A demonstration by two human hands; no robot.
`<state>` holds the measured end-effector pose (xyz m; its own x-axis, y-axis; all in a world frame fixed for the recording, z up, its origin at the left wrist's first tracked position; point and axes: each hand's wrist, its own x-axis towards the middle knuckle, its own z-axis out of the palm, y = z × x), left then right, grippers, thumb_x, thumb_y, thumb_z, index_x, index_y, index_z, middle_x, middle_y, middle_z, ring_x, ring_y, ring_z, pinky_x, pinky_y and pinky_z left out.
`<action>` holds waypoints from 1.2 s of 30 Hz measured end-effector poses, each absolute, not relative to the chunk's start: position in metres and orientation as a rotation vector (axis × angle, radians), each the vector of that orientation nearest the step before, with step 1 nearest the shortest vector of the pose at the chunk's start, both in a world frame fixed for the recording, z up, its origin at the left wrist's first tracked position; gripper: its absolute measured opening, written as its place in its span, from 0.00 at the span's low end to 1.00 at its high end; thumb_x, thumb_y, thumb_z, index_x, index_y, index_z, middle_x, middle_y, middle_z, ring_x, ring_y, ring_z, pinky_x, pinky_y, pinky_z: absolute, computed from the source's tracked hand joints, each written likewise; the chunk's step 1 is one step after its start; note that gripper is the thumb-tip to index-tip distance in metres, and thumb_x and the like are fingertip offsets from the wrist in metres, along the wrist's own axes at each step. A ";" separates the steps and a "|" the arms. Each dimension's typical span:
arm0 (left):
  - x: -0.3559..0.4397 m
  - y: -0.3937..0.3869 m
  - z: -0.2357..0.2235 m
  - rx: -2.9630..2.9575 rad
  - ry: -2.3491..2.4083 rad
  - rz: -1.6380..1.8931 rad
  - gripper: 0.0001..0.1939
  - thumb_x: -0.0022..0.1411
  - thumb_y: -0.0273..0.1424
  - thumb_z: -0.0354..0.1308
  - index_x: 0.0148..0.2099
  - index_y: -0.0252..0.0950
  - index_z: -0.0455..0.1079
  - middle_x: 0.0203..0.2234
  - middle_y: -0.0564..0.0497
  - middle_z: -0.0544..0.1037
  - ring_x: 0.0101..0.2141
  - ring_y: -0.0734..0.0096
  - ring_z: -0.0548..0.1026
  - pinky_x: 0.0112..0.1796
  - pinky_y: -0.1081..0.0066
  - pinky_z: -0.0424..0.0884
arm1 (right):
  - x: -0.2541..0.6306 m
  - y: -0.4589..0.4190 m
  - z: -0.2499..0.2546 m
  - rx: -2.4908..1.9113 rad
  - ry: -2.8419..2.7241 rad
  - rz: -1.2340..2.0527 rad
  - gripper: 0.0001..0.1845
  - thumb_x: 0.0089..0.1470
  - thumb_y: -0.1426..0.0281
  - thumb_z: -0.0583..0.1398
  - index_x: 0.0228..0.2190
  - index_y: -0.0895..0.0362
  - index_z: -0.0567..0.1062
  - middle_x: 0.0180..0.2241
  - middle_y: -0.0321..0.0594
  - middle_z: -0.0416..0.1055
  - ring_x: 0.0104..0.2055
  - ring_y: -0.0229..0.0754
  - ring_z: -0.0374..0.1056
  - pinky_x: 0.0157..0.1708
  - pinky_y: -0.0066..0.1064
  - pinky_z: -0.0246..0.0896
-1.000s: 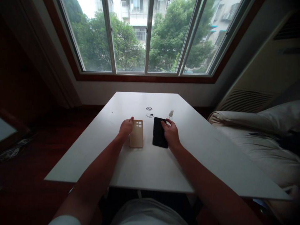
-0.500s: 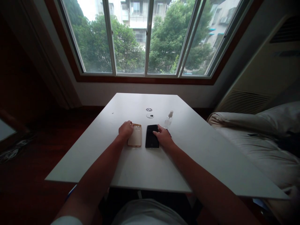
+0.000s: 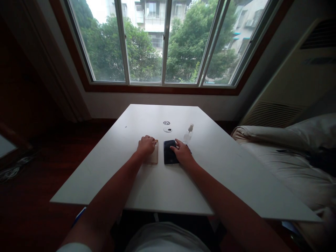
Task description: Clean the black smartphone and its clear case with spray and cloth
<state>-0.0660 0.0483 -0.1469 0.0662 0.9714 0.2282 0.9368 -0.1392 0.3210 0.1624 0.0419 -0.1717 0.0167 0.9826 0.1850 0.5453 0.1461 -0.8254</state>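
Observation:
My left hand (image 3: 147, 145) lies across the upper part of a clear, tan-edged phone case (image 3: 153, 158), its fingers curled over the top and right edge. Much of the case is hidden beneath that hand. To the right, a black smartphone (image 3: 169, 154) is gripped along its right side by my right hand (image 3: 181, 151), with the thumb on the dark screen. The phone's lower edge faces me, and a narrow gap of tabletop separates it from the case. Something dark blue (image 3: 190, 149) peeks out beside my right hand; its kind is unclear.
A clear spray bottle (image 3: 188, 134) stands just beyond my right hand. Two small round items (image 3: 167, 130) lie farther back on the white table (image 3: 157, 189). Past the table are a window (image 3: 164, 45) and, at right, a cushioned seat with pale fabric (image 3: 275, 154).
My left hand has moved right from the case's left edge to over its upper part. The phone is slightly shifted and tilted in my right hand.

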 end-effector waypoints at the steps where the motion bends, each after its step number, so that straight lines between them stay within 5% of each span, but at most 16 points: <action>1: -0.066 0.048 -0.148 2.230 1.989 0.591 0.19 0.71 0.43 0.49 0.53 0.40 0.75 0.53 0.42 0.73 0.52 0.53 0.68 0.50 0.60 0.65 | 0.162 0.040 -0.170 -1.517 -1.645 0.668 0.36 0.57 0.64 0.63 0.65 0.58 0.64 0.58 0.51 0.71 0.56 0.48 0.72 0.58 0.38 0.64; 11: -0.064 0.048 -0.150 2.243 1.945 0.569 0.21 0.70 0.45 0.51 0.56 0.41 0.74 0.57 0.41 0.72 0.56 0.53 0.67 0.53 0.60 0.64 | 0.154 0.013 -0.148 -1.727 -1.848 0.230 0.39 0.61 0.63 0.59 0.69 0.59 0.55 0.55 0.56 0.72 0.53 0.57 0.71 0.53 0.44 0.65; 21: -0.064 0.047 -0.149 2.258 1.951 0.563 0.20 0.69 0.43 0.52 0.56 0.40 0.74 0.56 0.41 0.72 0.55 0.53 0.68 0.52 0.61 0.65 | 0.195 0.031 -0.129 -1.847 -1.833 0.096 0.17 0.62 0.67 0.55 0.46 0.59 0.80 0.47 0.53 0.76 0.48 0.55 0.72 0.47 0.41 0.64; 32: -0.063 0.046 -0.148 2.260 1.942 0.580 0.20 0.69 0.43 0.53 0.55 0.40 0.74 0.55 0.42 0.73 0.54 0.54 0.69 0.52 0.62 0.65 | 0.225 0.043 -0.136 -2.085 -1.829 0.251 0.25 0.51 0.51 0.65 0.39 0.58 0.82 0.37 0.53 0.79 0.38 0.53 0.75 0.34 0.35 0.61; 36: -0.065 0.052 -0.152 2.213 1.945 0.620 0.19 0.69 0.42 0.53 0.55 0.39 0.74 0.55 0.43 0.73 0.54 0.56 0.69 0.54 0.63 0.64 | 0.226 0.048 -0.144 -2.075 -1.850 0.243 0.23 0.47 0.52 0.68 0.35 0.59 0.82 0.33 0.51 0.78 0.35 0.51 0.75 0.31 0.33 0.60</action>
